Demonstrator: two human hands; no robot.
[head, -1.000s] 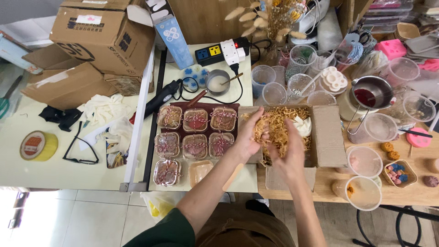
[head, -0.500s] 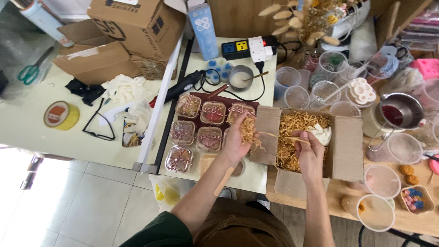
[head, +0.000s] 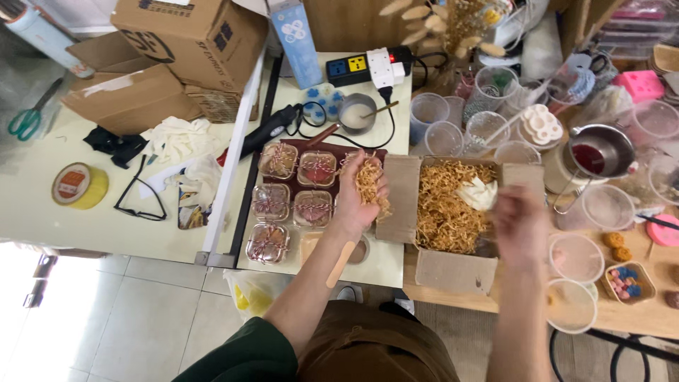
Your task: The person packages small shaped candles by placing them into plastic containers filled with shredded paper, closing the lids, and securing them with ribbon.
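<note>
Tan shredded paper [head: 369,185] is pinched in left hand [head: 356,201] fingers beside the open cardboard box [head: 453,263]; right-hand [head: 522,225] grip blurred.

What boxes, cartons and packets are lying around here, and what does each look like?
Large cardboard box: far left, brown, closed, dark printing on its side.
Flattened cardboard box: in front of it, brown.
Tall carton: far centre, upright, light blue with a white pattern.
Open cardboard box: near the hands, brown, flaps spread, filled with tan paper shred.
Small clear packages: left of it on a dark tray, squarish, tied with striped twine.
Tape roll: left table, yellow.
</note>
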